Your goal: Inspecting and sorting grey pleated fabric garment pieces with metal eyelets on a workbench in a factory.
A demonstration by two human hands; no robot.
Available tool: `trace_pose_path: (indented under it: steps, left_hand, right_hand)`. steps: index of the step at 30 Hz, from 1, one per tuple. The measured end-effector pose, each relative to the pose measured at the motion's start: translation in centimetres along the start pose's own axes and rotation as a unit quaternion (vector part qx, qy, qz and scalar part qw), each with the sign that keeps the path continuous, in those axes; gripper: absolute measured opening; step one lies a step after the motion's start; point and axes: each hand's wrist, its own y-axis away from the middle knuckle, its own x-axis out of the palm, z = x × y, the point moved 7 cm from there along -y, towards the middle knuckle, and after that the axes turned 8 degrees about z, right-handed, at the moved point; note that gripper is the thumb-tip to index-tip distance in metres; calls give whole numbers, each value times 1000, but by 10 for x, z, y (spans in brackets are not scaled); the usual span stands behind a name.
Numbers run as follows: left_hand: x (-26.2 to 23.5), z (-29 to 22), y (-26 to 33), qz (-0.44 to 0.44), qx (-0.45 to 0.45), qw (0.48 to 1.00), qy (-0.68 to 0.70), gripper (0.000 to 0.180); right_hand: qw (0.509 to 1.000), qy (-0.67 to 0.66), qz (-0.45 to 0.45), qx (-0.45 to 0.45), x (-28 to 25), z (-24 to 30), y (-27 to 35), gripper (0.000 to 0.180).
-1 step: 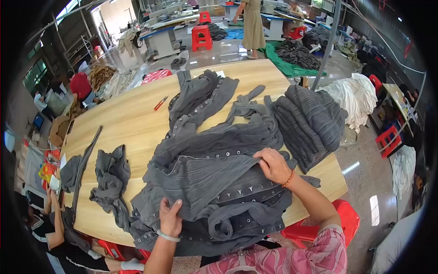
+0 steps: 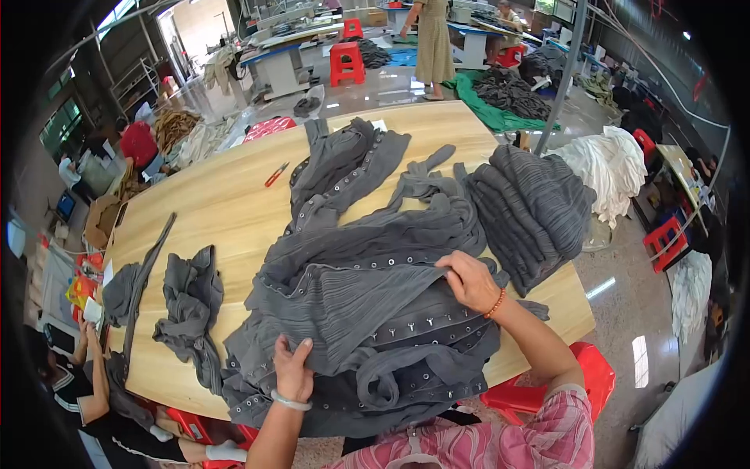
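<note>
Tabletop (image 2: 234,219) bears white slip (image 2: 380,125); hands (image 2: 470,284) handle grey garment (image 2: 355,313).

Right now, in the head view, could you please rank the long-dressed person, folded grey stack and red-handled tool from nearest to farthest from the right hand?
1. Folded grey stack: beyond the right hand, to its right.
2. Red-handled tool: across the table, leftward.
3. Person in long dress: past the table's far edge.

I have a lane of bare table (image 2: 242,223) between the left cloth (image 2: 190,305) and the heap (image 2: 367,234), a red tool (image 2: 276,174) beyond it. The stack (image 2: 535,211) blocks my right; clearance under the heap I can't judge well.
</note>
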Motion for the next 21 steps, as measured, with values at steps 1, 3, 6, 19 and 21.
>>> trace_pose_path:
  steps: [1,3,6,19,21]
  left_hand:
    - [10,-4,7,7,22,999,22,77]
    - [9,-44,-12,51,87,992,77,69]
    - [12,-81,38,46,180,982,37,62]
    - [-41,-70,69,10,137,820,-556,58]
    - [-36,-98,29,11,182,798,-575,56]
  right_hand:
    - [1000,-1,8,13,-8,2,1,26]
    - [999,40,-23,-4,-5,6,-18,26]
    - [992,108,47,-45,-28,24,-1,23]
    - [986,-34,118,115,-6,0,37,19]
    - [986,-5,87,140,-12,-12,24,19]
